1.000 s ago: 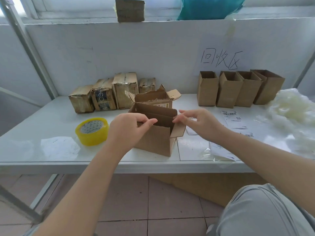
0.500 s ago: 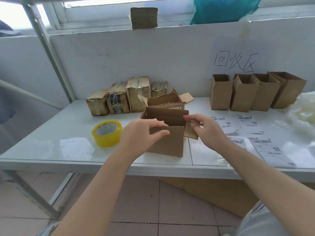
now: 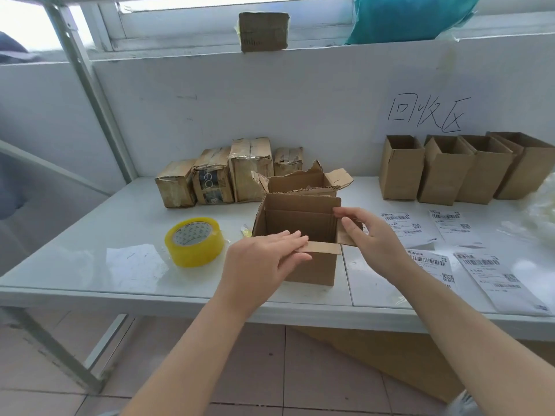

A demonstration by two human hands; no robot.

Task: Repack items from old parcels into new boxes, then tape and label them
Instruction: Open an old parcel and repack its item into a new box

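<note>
- Pinches the near flap of the new box (image 3: 312, 268) with the left hand (image 3: 261, 259), flat fingers on top and thumb underneath, with the flap folded outward toward the front.
- Pinches the right side flap of the same box with the right hand (image 3: 375, 238), thumb at the top corner and fingers against the flap's outer face.
- Has the new box upright and open-topped on the white table (image 3: 90, 265), about the middle and near the front edge.
- Has an opened parcel (image 3: 300, 181) with torn flaps raised directly behind the new box; cannot tell whether touching.
- Has four taped parcels (image 3: 213, 178) side by side at the back, left of the opened parcel.
- Has a yellow tape roll (image 3: 195, 241) lying flat to the left of the new box, near but apart.
- Has several printed labels (image 3: 492, 274) spread flat on the table to the right of the right hand.
- Has four empty boxes (image 3: 447, 169) standing open-topped in a row at the back right, under a handwritten sign (image 3: 426, 115) on the wall.
- Shows white filler (image 3: 543, 211) piled at the far right edge.
- Shows a small carton (image 3: 263, 31) and a teal bag (image 3: 405, 16) up on the ledge.
</note>
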